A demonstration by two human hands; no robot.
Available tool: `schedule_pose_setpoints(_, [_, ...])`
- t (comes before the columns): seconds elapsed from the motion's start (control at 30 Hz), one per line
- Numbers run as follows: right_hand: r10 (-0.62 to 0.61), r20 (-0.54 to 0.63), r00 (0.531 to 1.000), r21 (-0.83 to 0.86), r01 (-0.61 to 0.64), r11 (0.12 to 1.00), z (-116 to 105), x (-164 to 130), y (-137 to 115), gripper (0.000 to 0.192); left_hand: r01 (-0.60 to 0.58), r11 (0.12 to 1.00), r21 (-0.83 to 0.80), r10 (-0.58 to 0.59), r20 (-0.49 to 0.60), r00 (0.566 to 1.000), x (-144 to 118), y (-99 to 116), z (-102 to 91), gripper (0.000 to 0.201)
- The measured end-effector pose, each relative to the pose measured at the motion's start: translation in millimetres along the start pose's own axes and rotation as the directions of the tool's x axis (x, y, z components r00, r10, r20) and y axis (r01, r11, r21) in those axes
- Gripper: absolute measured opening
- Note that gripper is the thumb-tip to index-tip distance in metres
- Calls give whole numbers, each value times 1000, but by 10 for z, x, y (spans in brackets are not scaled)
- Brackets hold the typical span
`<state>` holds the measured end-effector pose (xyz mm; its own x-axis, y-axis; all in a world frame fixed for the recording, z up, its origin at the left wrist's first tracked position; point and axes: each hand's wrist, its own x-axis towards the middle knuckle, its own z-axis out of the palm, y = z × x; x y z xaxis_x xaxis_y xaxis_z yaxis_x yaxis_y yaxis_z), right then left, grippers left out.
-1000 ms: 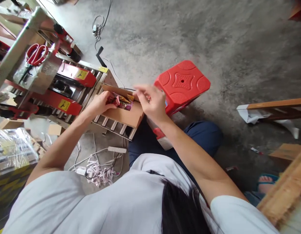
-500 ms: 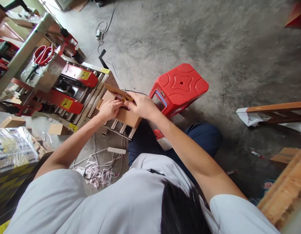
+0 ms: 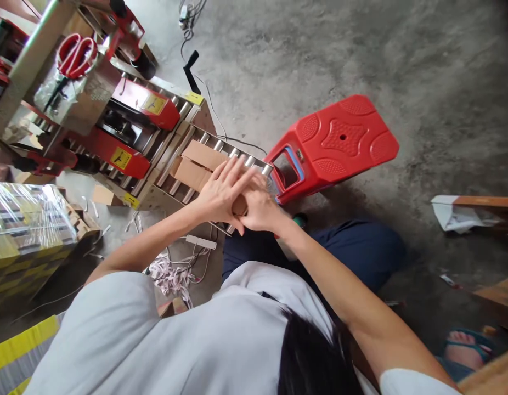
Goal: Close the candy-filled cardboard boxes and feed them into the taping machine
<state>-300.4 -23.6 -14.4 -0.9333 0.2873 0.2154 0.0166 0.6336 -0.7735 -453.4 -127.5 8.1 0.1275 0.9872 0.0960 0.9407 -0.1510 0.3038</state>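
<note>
Together, left hand [image 3: 221, 192] lies flat, fingers spread, and right hand [image 3: 258, 207] curls, pressing box [image 3: 198, 164] flaps shut on rollers [image 3: 171, 159].

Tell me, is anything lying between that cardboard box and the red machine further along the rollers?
Nothing visible does. Both the left hand and the right hand press flat on the cardboard box, whose flaps are folded shut. The metal rollers between it and the red machine look bare.

Grey concrete floor [image 3: 328, 49] carries a red plastic stool [image 3: 340, 140], loose cables [image 3: 188, 11], scrap paper strips [image 3: 171, 274] and shrink-wrapped stacked boxes [image 3: 23, 225] in daylight.
</note>
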Motion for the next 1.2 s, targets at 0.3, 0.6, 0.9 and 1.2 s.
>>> schedule_pose_setpoints(0.3, [527, -185, 830, 477, -393, 786, -577, -647, 441, 57, 84, 996, 26, -86, 67, 994, -253, -702, -163, 100])
schedule_pose_setpoints(0.6, [596, -208, 776, 391, -492, 778, -573, -1367, 807, 39, 439, 884, 159, -448, 25, 894, -785, -1823, -1131, 87])
schedule_pose_setpoints(0.9, [543, -470, 696, 113, -563, 819, -512, -2124, 96, 19, -162, 926, -342, 186, 37, 982, 853, 262, 848, 78])
schedule_pose_setpoints(1.2, [-34, -991, -131, 110, -926, 361, -1793, -3842, -1370, 37, -491, 625, -607, 738, 255, 625, 1978, 2822, 980, 49])
